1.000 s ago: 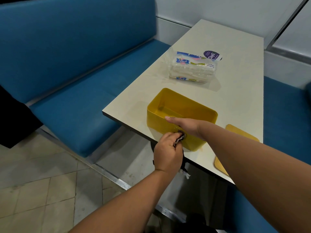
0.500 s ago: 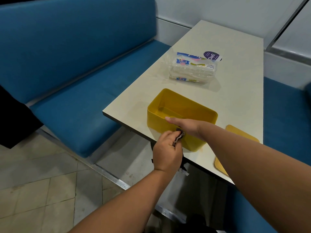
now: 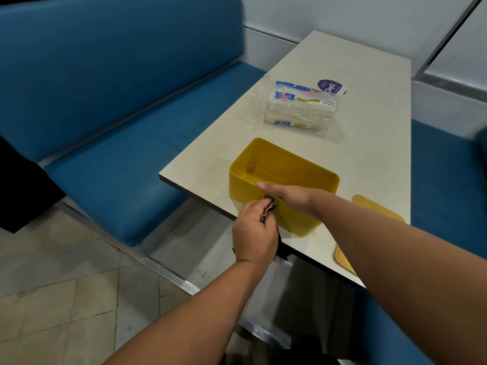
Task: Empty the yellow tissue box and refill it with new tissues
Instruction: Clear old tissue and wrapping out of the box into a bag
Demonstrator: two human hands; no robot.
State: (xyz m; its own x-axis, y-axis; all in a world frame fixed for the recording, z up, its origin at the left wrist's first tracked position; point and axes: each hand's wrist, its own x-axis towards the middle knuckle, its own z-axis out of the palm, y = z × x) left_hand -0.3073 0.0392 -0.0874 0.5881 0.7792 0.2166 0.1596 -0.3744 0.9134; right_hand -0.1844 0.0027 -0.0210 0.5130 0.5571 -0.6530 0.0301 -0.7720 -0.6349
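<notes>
The yellow tissue box (image 3: 279,164) stands open and empty near the table's front edge. My right hand (image 3: 286,197) grips its near wall, thumb along the rim and fingers down the outside. My left hand (image 3: 254,231) holds a dark cloth (image 3: 269,208) bunched against the box's near outer wall, just below the right hand. The box's yellow lid (image 3: 369,214) lies flat on the table to the right, partly hidden by my right forearm. A clear pack of new white paper tissues (image 3: 300,106) lies farther back on the table.
The cream table (image 3: 374,143) runs away toward the wall, with blue benches (image 3: 118,143) on both sides. A purple round sticker (image 3: 331,86) lies behind the tissue pack. Tiled floor (image 3: 66,285) lies lower left, and something dark hangs under the table edge.
My left hand has shifted slightly up along the box's near wall with the cloth. The right hand and the box have stayed in place.
</notes>
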